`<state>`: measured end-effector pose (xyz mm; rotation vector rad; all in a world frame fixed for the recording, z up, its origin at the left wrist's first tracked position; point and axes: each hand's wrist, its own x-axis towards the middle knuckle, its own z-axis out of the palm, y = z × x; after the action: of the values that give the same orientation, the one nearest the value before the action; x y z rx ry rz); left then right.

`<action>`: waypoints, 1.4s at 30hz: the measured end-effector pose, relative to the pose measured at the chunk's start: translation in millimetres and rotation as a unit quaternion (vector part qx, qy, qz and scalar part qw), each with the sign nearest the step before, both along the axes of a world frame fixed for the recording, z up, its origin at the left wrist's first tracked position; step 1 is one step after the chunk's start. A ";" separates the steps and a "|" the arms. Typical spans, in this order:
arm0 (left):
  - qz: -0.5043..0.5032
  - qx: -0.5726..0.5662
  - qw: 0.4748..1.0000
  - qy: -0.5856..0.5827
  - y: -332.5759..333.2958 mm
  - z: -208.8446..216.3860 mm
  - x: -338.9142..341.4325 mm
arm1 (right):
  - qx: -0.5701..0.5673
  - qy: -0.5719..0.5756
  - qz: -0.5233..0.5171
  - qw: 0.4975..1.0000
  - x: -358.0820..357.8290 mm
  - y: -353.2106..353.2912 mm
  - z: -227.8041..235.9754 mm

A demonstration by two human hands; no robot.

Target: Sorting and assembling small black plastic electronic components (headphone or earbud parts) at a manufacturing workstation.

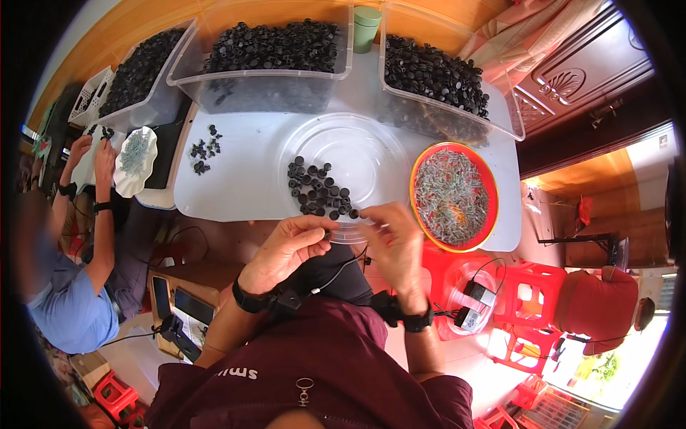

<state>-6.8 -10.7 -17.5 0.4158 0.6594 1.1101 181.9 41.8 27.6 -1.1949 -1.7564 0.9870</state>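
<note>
My left hand is closed, its thumb and fingertips pinching a small black plastic part above the table's front edge. My right hand is a little blurred; its fingers are apart, and the index fingertip meets a black round cap at the near edge of a loose group. Those black caps lie on the left side of a clear round plastic lid. To the right of my hands, a red basin with a yellow rim holds a heap of small silvery screw-like pins.
Clear plastic bins full of black parts line the table's back, with a green canister between two. Small black pieces lie at left. A co-worker in blue sits left, by a white scalloped dish. Red stools stand right.
</note>
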 end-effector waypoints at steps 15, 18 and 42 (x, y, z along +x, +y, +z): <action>0.023 0.019 1.000 0.006 -2.1 -6.9 -1.6 | 0.060 -0.258 -0.166 0.950 130.3 49.6 -49.6; 0.036 0.023 0.999 0.011 -2.5 -10.0 -3.6 | 0.036 -0.156 -0.198 0.967 134.6 54.2 -47.4; 0.053 0.021 0.998 -0.001 -5.0 19.5 0.1 | -0.079 0.079 -0.026 0.993 19.5 -1.6 7.7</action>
<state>-6.6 -15.7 2.0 0.4194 0.6634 1.2259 201.4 40.2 35.3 -1.2184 -1.5405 1.1739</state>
